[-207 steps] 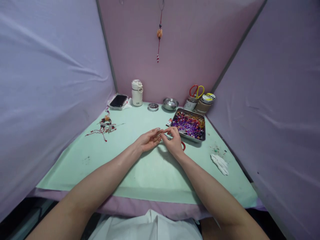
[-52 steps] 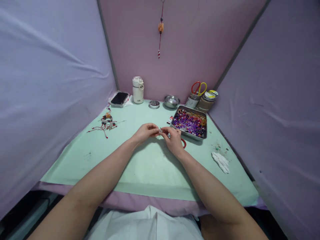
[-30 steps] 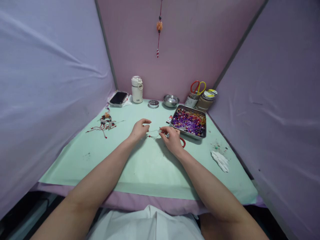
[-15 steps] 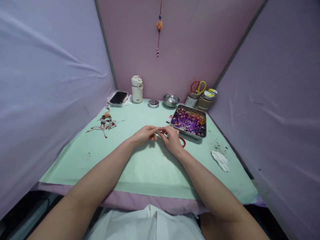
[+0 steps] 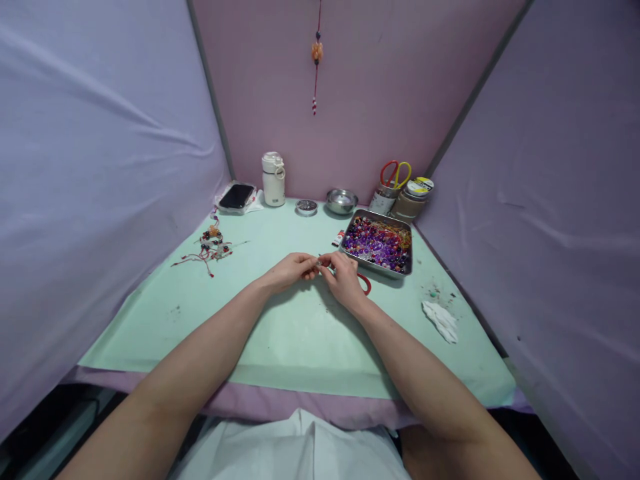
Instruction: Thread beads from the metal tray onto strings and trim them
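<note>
My left hand (image 5: 296, 267) and my right hand (image 5: 342, 274) meet fingertip to fingertip over the middle of the table. Both are pinched closed around something tiny between them, too small to make out. Scissors with a red handle (image 5: 367, 285) lie partly hidden behind my right hand. Just beyond that hand is a metal tray (image 5: 411, 265) filled with purple, red and dark beads (image 5: 377, 243) and some tangled thread. To the left lie finished-looking beaded cords (image 5: 214, 245) with red strings and an orange piece.
Along the back stand a phone (image 5: 237, 196), a white bottle (image 5: 273, 180), a small round tin (image 5: 307, 208), a metal bowl (image 5: 342, 201), a can (image 5: 384, 200) holding scissors, and a jar (image 5: 411, 202). A white cloth (image 5: 441, 321) lies at right. One beaded cord (image 5: 317, 52) hangs on the back wall.
My left fingers have curled in slightly closer to the right fingertips. Otherwise the hands stay in place, and the things on the table have not moved.
</note>
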Demonstrator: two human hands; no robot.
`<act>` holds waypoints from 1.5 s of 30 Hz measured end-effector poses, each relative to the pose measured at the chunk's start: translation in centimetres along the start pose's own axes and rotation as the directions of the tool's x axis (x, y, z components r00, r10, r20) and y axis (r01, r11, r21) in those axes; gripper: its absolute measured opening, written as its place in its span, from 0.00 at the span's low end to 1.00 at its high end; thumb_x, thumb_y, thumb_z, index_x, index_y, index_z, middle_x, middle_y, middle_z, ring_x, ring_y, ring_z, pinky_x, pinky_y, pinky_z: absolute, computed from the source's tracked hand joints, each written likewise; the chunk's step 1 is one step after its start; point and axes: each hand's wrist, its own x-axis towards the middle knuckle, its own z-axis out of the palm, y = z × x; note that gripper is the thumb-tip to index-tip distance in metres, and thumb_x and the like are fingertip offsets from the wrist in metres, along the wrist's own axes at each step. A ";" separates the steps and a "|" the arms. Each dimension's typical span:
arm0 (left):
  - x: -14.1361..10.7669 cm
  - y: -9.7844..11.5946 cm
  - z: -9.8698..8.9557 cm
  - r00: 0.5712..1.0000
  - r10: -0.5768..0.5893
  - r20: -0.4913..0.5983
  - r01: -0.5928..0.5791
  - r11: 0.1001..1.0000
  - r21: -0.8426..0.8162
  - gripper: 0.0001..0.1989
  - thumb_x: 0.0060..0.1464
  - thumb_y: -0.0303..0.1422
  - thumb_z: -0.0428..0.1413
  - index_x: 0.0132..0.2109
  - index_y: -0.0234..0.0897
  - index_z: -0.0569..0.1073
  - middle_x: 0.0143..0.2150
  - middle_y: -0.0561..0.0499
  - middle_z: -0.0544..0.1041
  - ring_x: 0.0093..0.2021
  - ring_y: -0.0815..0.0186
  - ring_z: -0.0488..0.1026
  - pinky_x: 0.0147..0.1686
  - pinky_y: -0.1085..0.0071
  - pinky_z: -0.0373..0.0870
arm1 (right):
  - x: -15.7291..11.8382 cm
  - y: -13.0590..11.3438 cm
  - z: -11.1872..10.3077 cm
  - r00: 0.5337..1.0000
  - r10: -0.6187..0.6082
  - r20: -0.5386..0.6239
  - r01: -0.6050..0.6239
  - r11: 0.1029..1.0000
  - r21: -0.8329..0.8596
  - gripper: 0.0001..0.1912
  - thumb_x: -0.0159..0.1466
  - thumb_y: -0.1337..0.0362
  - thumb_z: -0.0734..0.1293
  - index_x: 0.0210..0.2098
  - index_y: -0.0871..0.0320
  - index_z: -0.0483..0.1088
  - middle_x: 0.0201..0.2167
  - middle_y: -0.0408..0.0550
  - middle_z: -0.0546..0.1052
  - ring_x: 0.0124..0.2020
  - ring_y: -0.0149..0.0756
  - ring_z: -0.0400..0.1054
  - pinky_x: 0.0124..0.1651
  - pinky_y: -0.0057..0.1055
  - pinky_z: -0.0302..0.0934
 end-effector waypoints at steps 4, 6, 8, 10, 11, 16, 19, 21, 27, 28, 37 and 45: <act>0.0 0.0 0.0 1.000 0.010 0.008 -0.010 0.999 0.030 0.14 0.52 0.39 0.57 0.34 0.29 0.75 0.26 0.50 0.70 0.26 0.72 0.63 0.30 0.72 0.58 | 0.0 0.1 0.0 1.000 -0.005 0.012 0.005 0.999 -0.034 0.08 0.66 0.63 0.60 0.40 0.56 0.69 0.37 0.46 0.75 0.42 0.37 0.65 0.46 0.34 0.46; -0.1 0.0 0.0 1.000 -0.021 -0.023 0.022 0.999 0.029 0.14 0.52 0.39 0.57 0.33 0.29 0.76 0.26 0.50 0.70 0.26 0.72 0.64 0.30 0.72 0.58 | 0.0 0.1 0.0 1.000 -0.008 0.023 0.009 0.998 -0.054 0.08 0.66 0.63 0.60 0.41 0.56 0.69 0.38 0.46 0.75 0.42 0.37 0.65 0.46 0.34 0.46; 0.0 -0.1 0.0 0.998 -0.050 -0.048 0.051 0.999 0.015 0.14 0.51 0.39 0.58 0.33 0.29 0.76 0.26 0.49 0.71 0.26 0.72 0.64 0.31 0.72 0.59 | 0.0 0.1 0.0 0.999 -0.010 0.034 0.012 0.998 -0.069 0.08 0.66 0.63 0.60 0.41 0.56 0.69 0.38 0.46 0.75 0.43 0.37 0.65 0.45 0.34 0.46; 0.0 -0.1 0.1 0.997 -0.060 -0.042 0.060 0.998 0.002 0.13 0.49 0.38 0.59 0.33 0.29 0.76 0.26 0.49 0.71 0.27 0.72 0.65 0.32 0.71 0.61 | 0.0 0.1 0.1 0.999 -0.009 0.039 0.012 0.997 -0.075 0.08 0.66 0.63 0.60 0.41 0.56 0.69 0.38 0.46 0.74 0.43 0.37 0.65 0.45 0.35 0.46; 0.0 -0.2 0.0 0.998 -0.058 -0.037 0.058 0.998 -0.002 0.13 0.49 0.38 0.60 0.33 0.29 0.76 0.26 0.49 0.72 0.27 0.72 0.65 0.32 0.71 0.61 | 0.0 0.1 0.1 0.999 -0.008 0.040 0.011 0.997 -0.076 0.08 0.66 0.63 0.60 0.41 0.56 0.69 0.38 0.46 0.74 0.43 0.38 0.65 0.46 0.35 0.46; 0.2 -0.5 -0.2 0.995 -0.041 -0.095 0.039 0.999 -0.026 0.12 0.48 0.37 0.61 0.34 0.29 0.76 0.26 0.50 0.72 0.26 0.73 0.64 0.29 0.73 0.60 | 0.3 0.3 -0.5 1.000 0.005 0.023 -0.003 0.997 -0.078 0.10 0.66 0.65 0.60 0.45 0.55 0.68 0.40 0.47 0.74 0.44 0.38 0.65 0.47 0.36 0.47; 0.4 -0.5 -0.4 0.985 -0.055 -0.162 0.043 0.996 -0.080 0.13 0.48 0.37 0.61 0.35 0.29 0.76 0.27 0.50 0.72 0.24 0.75 0.63 0.28 0.74 0.58 | 0.7 0.9 -1.5 0.998 0.056 -0.012 -0.057 0.987 -0.153 0.13 0.65 0.69 0.60 0.47 0.55 0.68 0.42 0.49 0.74 0.45 0.39 0.64 0.48 0.37 0.47; 0.5 -0.5 -0.5 0.981 -0.075 -0.178 0.054 0.991 -0.121 0.13 0.48 0.36 0.61 0.36 0.29 0.76 0.27 0.51 0.72 0.24 0.76 0.63 0.28 0.74 0.58 | 1.0 1.5 -2.0 0.996 0.094 0.000 -0.091 0.964 -0.250 0.14 0.64 0.71 0.58 0.46 0.55 0.69 0.45 0.51 0.73 0.48 0.41 0.63 0.48 0.38 0.48; 0.5 -0.3 -0.5 0.978 -0.104 -0.180 0.072 0.981 -0.179 0.12 0.48 0.35 0.62 0.36 0.28 0.76 0.28 0.51 0.71 0.24 0.76 0.63 0.29 0.74 0.59 | 1.2 1.9 -2.3 0.967 0.226 0.121 -0.147 0.876 -0.460 0.13 0.67 0.65 0.56 0.41 0.58 0.72 0.40 0.53 0.74 0.43 0.40 0.66 0.44 0.33 0.54; 0.5 -0.3 -0.5 0.977 -0.108 -0.184 0.073 0.980 -0.186 0.12 0.48 0.35 0.62 0.36 0.28 0.76 0.28 0.51 0.71 0.24 0.77 0.63 0.29 0.74 0.59 | 1.3 1.7 -2.2 0.953 0.274 0.130 -0.179 0.854 -0.488 0.14 0.68 0.63 0.56 0.41 0.58 0.72 0.38 0.53 0.75 0.41 0.39 0.67 0.42 0.32 0.55; 0.9 -1.1 -0.4 0.973 -0.138 -0.183 0.096 0.971 -0.221 0.12 0.50 0.34 0.60 0.36 0.27 0.76 0.26 0.51 0.71 0.23 0.77 0.62 0.26 0.76 0.58 | 2.8 1.2 -1.1 0.870 0.473 0.140 -0.307 0.742 -0.596 0.16 0.65 0.63 0.57 0.37 0.63 0.76 0.35 0.61 0.78 0.38 0.46 0.73 0.38 0.33 0.61; 1.0 -1.1 -0.3 0.978 -0.116 -0.173 0.076 0.972 -0.220 0.11 0.50 0.35 0.60 0.35 0.28 0.76 0.25 0.51 0.71 0.23 0.76 0.62 0.26 0.76 0.57 | 3.8 0.6 -0.2 0.820 0.559 0.121 -0.381 0.692 -0.613 0.14 0.62 0.67 0.60 0.41 0.65 0.75 0.40 0.67 0.77 0.42 0.48 0.73 0.40 0.35 0.63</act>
